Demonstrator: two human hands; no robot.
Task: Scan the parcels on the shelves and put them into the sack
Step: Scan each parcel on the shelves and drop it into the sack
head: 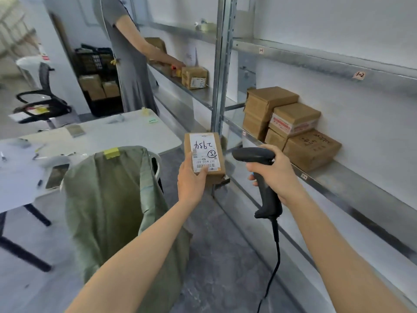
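Observation:
My left hand holds a small brown parcel from below, its white label with handwritten marks facing up. To its right, my right hand grips a black corded barcode scanner, whose head points left toward the parcel. The green sack hangs open at the lower left, just left of the parcel. Several brown parcels are stacked on the metal shelf at the right.
Another person in a grey dress reaches to a parcel on the far shelf. A white table with a phone and pens stands left. A black chair and a black crate rack are behind. A shelf upright stands ahead.

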